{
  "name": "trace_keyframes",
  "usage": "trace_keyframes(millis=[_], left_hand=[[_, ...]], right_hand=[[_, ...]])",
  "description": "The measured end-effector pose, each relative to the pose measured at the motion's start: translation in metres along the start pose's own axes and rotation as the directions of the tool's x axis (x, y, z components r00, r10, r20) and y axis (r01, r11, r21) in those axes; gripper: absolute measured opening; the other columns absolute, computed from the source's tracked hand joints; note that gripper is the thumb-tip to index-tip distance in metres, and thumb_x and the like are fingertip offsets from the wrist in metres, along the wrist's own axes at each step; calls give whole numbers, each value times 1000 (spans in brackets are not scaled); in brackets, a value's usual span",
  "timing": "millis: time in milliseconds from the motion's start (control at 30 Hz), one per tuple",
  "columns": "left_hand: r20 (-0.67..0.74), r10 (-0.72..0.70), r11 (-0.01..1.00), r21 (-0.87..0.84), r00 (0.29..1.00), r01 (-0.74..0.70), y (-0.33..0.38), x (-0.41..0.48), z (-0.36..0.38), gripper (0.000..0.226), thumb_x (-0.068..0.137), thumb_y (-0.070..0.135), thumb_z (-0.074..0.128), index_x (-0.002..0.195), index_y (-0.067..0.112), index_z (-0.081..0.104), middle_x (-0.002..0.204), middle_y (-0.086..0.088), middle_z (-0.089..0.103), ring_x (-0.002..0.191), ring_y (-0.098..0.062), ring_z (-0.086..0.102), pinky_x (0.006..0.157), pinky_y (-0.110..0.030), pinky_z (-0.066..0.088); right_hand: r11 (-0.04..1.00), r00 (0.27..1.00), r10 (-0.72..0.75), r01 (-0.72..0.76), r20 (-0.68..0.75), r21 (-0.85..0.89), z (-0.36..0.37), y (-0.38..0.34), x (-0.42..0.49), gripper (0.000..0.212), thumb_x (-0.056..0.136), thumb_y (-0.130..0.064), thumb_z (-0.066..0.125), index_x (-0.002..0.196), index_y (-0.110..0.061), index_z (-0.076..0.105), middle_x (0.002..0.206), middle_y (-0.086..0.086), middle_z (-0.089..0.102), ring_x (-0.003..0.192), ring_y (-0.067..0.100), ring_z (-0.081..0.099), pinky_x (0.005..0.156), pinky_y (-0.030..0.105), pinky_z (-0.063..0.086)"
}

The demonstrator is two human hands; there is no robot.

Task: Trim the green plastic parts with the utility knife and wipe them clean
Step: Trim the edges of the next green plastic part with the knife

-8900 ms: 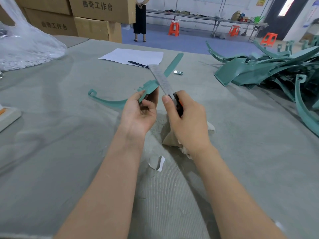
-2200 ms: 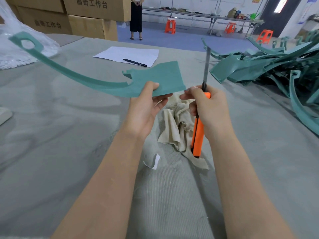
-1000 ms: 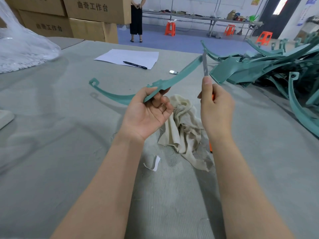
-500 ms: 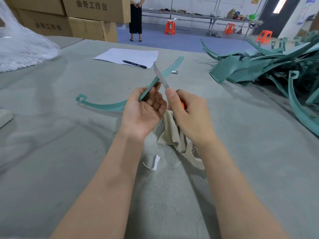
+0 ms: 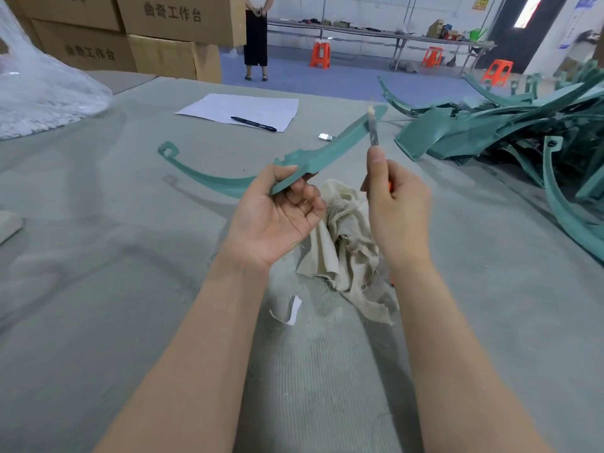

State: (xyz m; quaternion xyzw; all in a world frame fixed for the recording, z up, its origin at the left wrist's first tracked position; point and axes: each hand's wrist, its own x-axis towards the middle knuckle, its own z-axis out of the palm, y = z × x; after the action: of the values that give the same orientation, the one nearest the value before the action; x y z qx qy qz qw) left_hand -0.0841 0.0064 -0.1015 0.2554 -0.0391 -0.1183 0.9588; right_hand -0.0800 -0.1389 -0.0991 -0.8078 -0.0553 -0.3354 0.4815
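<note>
Utility knife (image 5: pixel 373 134): blade blurred, tip indistinct; handle hidden inside right grip (image 5: pixel 397 207), only orange slivers showing.
Green part (image 5: pixel 340 143): middle section partly covered by thumb of left grip (image 5: pixel 277 217).
Cloth (image 5: pixel 346 230): right side behind forearm.
Pile of green parts (image 5: pixel 490 132): cut by right edge.
Plastic bag (image 5: pixel 39 93): cut by left edge.
Standing person (image 5: pixel 255 37): cut by top edge.
Small object (image 5: pixel 325 137) beside paper (image 5: pixel 242 109): too small to identify.

Bright even light; edges bowed, blade perhaps motion-blurred
</note>
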Motion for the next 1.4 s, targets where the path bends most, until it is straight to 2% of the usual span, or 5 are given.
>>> trace_keyframes(millis=[267, 433, 700, 1000, 1400], left_hand=[[9, -66, 978, 198, 998, 63, 9, -4, -3, 15, 70, 12, 54, 54, 11, 56, 39, 3, 41, 40, -12, 45, 51, -22, 46], [-24, -77, 961, 263, 997, 81, 12, -2, -9, 6, 67, 12, 56, 61, 12, 53, 53, 1, 39, 40, -13, 40, 49, -22, 44], [-60, -165, 970, 171, 985, 173, 13, 0, -13, 24, 73, 18, 52, 54, 8, 62, 40, 6, 37, 38, -10, 42, 48, -20, 44], [3, -105, 968, 228, 994, 102, 4, 7, -12, 75, 85, 69, 46, 131, 11, 54, 122, -10, 66, 111, -30, 64, 93, -50, 51], [-274, 148, 989, 42, 950, -142, -8, 8, -4, 6, 91, 13, 61, 97, 13, 60, 77, -5, 74, 67, -16, 71, 62, -25, 57]], right_hand=[[972, 976, 215, -217, -35, -91, -19, 18, 15, 65, 100, -52, 35, 75, 3, 59, 54, 2, 50, 61, 26, 48, 63, 36, 38], [744, 860, 465, -509, 211, 433, -33, 6, 18, 55, 91, -65, 45, 81, -14, 63, 62, 3, 64, 37, 13, 37, 39, 21, 30], [501, 786, 352, -617, 509, 607, -39, 0, 15, 25, 98, -29, 51, 93, -10, 66, 63, 2, 65, 33, 5, 28, 36, 15, 27], [711, 862, 364, -502, 353, 491, -22, -6, 8, 13, 90, -1, 57, 86, -14, 60, 60, 2, 46, 34, 8, 33, 37, 18, 28], [772, 844, 267, -476, 466, 420, -8, -17, -2, 19, 101, -26, 47, 94, -18, 63, 82, 1, 72, 63, 13, 64, 68, 28, 54]])
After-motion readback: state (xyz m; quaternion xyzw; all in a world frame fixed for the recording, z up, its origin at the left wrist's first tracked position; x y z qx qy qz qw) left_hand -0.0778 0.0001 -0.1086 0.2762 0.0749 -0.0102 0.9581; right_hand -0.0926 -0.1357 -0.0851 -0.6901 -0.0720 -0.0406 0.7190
